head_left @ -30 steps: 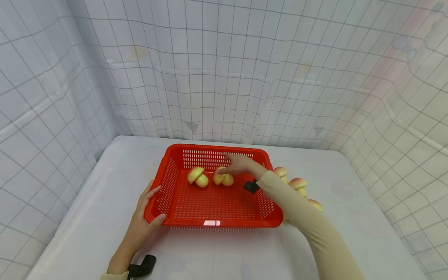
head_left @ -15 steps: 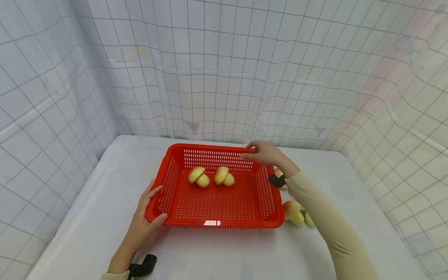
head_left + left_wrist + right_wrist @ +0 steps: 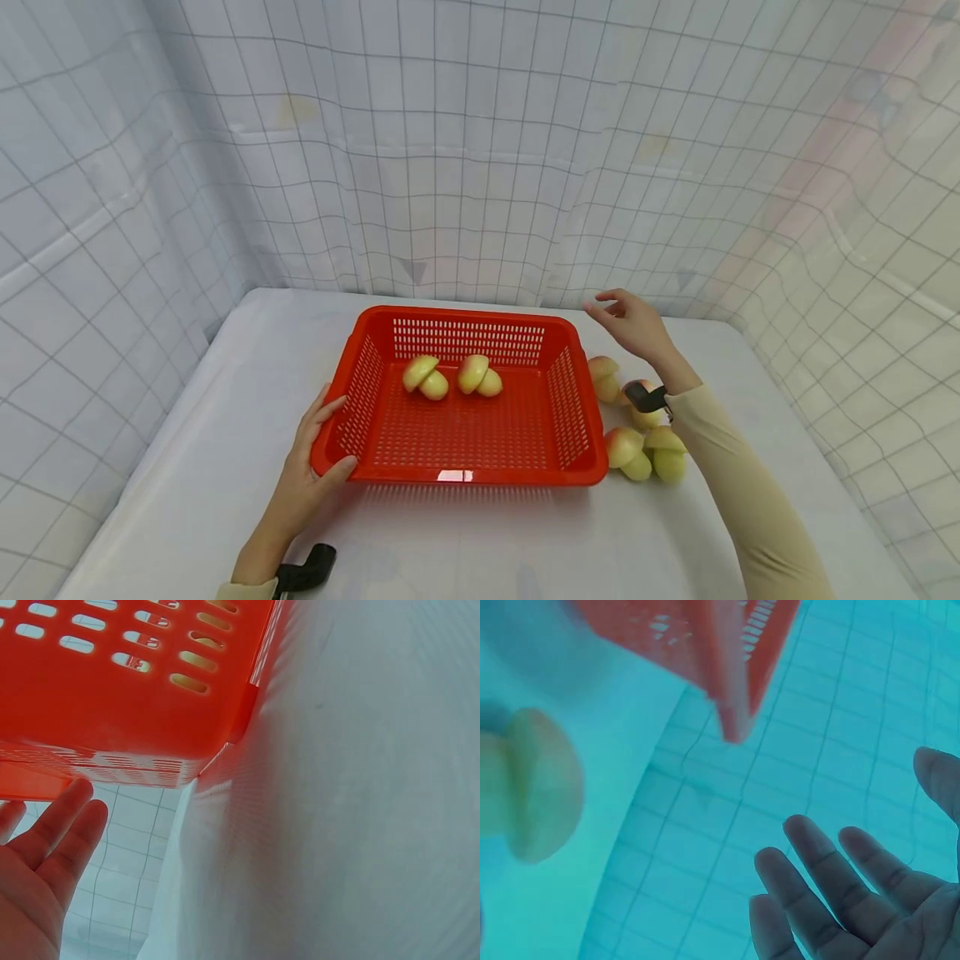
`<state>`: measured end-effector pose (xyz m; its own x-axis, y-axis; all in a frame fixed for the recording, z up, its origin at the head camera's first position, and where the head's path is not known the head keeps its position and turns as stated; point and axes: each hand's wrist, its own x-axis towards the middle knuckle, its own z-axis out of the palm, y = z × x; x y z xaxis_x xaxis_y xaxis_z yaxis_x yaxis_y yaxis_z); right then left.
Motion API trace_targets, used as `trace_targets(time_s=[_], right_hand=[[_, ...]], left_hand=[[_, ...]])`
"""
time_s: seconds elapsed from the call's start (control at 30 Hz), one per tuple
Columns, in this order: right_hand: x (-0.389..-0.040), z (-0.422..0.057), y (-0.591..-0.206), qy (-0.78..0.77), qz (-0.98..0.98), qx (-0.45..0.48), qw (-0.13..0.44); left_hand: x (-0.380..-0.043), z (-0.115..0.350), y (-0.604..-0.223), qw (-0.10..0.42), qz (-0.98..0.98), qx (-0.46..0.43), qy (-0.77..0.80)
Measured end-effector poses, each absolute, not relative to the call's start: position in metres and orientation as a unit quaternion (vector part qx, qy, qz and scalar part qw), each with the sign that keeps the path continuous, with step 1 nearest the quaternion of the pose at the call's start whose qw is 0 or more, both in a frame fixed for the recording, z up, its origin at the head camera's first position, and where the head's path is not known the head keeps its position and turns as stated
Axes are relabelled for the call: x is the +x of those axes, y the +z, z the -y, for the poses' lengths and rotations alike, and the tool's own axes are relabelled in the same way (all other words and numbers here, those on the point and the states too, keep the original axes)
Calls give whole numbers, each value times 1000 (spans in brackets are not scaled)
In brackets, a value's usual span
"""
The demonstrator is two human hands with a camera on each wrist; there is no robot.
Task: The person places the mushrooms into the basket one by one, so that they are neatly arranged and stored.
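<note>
The red plastic basket (image 3: pixel 457 477) with slotted walls stands on the white-covered table. Two yellow-and-red mushroom-shaped pieces, a left one (image 3: pixel 425 378) and a right one (image 3: pixel 480 376), lie on its floor near the back. At the front left corner my left hand (image 3: pixel 303 475) holds the rim, thumb over the front edge; in the left wrist view its other fingers (image 3: pixel 64 840) extend beside the basket's outside. My right hand (image 3: pixel 633 327) hovers past the basket's back right corner with nothing in it, its fingers (image 3: pixel 840 885) spread and relaxed.
Several similar mushroom-shaped pieces (image 3: pixel 628 452) lie on the table right of the basket, some close to its wall. My right forearm (image 3: pixel 738 492) partly covers that group. White gridded curtains (image 3: pixel 480 167) rise behind the table (image 3: pixel 480 550) and at both sides.
My right hand has moved out of the basket, rightward over its rim, from above the right inner piece. That piece stays in the basket. My left hand and the basket have hardly moved.
</note>
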<state>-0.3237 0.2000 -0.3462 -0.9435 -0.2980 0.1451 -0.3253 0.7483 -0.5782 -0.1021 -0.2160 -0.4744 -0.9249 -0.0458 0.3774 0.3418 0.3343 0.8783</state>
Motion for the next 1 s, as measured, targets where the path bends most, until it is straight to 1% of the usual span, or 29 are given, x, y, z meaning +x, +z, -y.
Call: trace_targets(time_s=[0.1, 0.2, 0.53, 0.73, 0.87, 1.0], right_hand=[[-327, -211, -353, 319, 935, 155, 20], [-328, -221, -361, 315, 939, 139, -4], [-336, -243, -392, 294, 942, 109, -120], [-339, -247, -405, 282, 936, 117, -174], [-340, -247, -410, 285, 929, 122, -201], [-341, -246, -415, 285, 926, 122, -213]], left_hand=[[-103, 217, -474, 171, 797, -94, -572], [-103, 218, -475, 171, 796, -96, -573], [-104, 217, -474, 171, 796, -92, -573], [-104, 217, -475, 171, 798, -88, -572], [-104, 217, -475, 173, 799, -89, -569], [-104, 217, -476, 174, 801, -96, -565]])
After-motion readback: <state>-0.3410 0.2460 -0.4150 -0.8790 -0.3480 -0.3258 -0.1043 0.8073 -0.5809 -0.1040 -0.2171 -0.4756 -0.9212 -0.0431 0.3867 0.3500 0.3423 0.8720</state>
